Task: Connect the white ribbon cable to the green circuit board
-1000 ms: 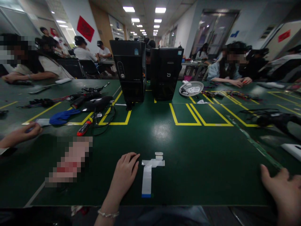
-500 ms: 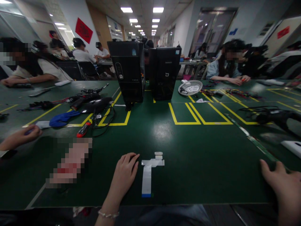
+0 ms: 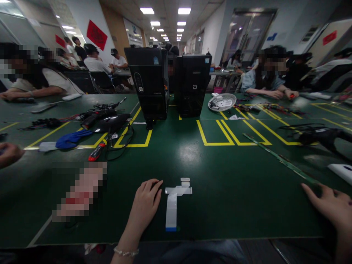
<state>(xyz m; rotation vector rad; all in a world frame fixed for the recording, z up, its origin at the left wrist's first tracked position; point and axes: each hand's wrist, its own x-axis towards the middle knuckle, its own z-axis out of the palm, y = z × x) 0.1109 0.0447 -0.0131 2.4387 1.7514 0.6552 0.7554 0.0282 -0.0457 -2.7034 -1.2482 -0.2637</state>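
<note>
My left hand point(image 3: 147, 198) lies palm down on the green table, fingers stretched out and holding nothing. Just right of its fingertips is a white flat ribbon cable point(image 3: 171, 211) with a blue end, bent at its top near a small connector point(image 3: 185, 182). At the right, my right hand point(image 3: 331, 205) has the near end of a long, narrow green circuit board strip point(image 3: 283, 159) between thumb and fingers. The strip slants away to the far left; its gripped end is partly hidden by the fingers.
Two black computer towers point(image 3: 145, 84) stand ahead. Cables, a red-black screwdriver point(image 3: 96, 152) and a blue glove point(image 3: 72, 140) lie left; another person's hand point(image 3: 11, 154) is at the left edge. A white basket point(image 3: 222, 102) sits beyond; a black cable bundle point(image 3: 316, 135) is right.
The circuit board strip has shifted left with my right hand, its far end swinging left. My left hand and the ribbon cable stay put. The other person's hand at left has drawn back.
</note>
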